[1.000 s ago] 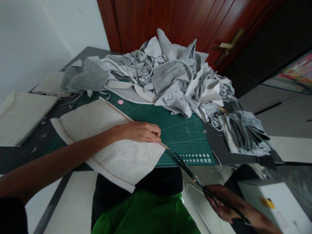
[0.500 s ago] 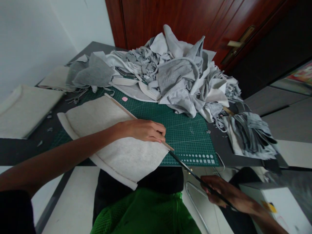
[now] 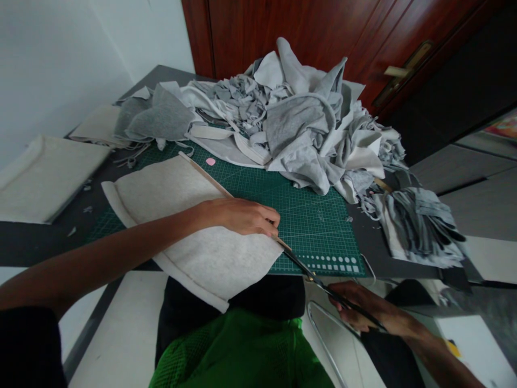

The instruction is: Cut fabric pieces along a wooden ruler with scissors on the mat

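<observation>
A cream fabric piece (image 3: 222,258) with rolled edges lies over the green cutting mat (image 3: 319,221) and hangs past the table's front edge. My left hand (image 3: 252,217) presses and pinches its right edge, fingers closed on the fabric near a narrow folded strip. Long dark scissors (image 3: 301,264) are in my right hand (image 3: 359,307), whose fingers wrap round the handles. The blade tips meet the fabric's right corner, just beyond my left fingertips.
A big heap of grey and white fabric scraps (image 3: 302,129) covers the back. Folded grey strips (image 3: 422,223) lie at the right, another cream piece (image 3: 48,178) at the left. A small pink piece (image 3: 210,161) is on the mat. Behind stands a red-brown door (image 3: 302,32).
My right hand and the scissors have moved slightly up and to the left, with the blades closer to my left fingers. The whole view has shifted a little.
</observation>
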Action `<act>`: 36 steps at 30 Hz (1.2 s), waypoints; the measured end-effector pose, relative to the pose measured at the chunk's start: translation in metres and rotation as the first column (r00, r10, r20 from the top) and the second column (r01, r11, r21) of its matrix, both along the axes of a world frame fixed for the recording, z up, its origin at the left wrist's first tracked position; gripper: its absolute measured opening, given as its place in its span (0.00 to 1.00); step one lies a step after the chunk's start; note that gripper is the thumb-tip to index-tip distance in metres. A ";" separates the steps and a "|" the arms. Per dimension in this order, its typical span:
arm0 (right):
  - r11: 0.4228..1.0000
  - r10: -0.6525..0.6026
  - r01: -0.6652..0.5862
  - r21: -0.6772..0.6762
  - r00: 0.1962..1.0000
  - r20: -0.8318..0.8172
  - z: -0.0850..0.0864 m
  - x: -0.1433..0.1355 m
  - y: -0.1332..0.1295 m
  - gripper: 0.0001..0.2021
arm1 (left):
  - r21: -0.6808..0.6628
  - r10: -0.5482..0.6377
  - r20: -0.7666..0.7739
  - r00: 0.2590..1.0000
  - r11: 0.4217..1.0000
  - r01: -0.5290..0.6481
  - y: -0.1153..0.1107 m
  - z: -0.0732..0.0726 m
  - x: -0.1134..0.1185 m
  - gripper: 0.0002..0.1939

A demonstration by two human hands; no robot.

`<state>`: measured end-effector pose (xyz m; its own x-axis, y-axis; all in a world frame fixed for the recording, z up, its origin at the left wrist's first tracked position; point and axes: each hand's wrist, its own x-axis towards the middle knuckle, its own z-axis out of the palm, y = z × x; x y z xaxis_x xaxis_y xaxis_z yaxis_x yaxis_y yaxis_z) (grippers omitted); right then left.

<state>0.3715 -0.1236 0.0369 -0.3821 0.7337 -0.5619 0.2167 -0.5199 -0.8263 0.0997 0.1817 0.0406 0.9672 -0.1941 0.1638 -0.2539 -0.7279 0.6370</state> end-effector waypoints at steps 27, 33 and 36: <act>0.974 -0.143 0.116 -0.196 0.981 -0.132 0.000 -0.003 -0.001 0.28 | 0.032 0.003 -0.062 0.998 0.999 -0.001 0.000 -0.001 0.002 0.13; 0.966 -0.182 0.151 -0.212 0.974 -0.136 -0.007 -0.001 -0.004 0.28 | 0.031 0.008 -0.051 0.999 1.000 -0.006 -0.001 -0.001 0.003 0.12; 0.961 -0.205 0.178 -0.211 0.972 -0.115 -0.008 -0.001 -0.004 0.29 | -0.004 0.025 -0.046 0.999 1.000 -0.025 -0.001 -0.001 0.003 0.12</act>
<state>0.3709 -0.1280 0.0290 -0.3275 0.6797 -0.6563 -0.0085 -0.6967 -0.7173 0.1026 0.1809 0.0395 0.9783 -0.1692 0.1195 -0.2059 -0.7308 0.6508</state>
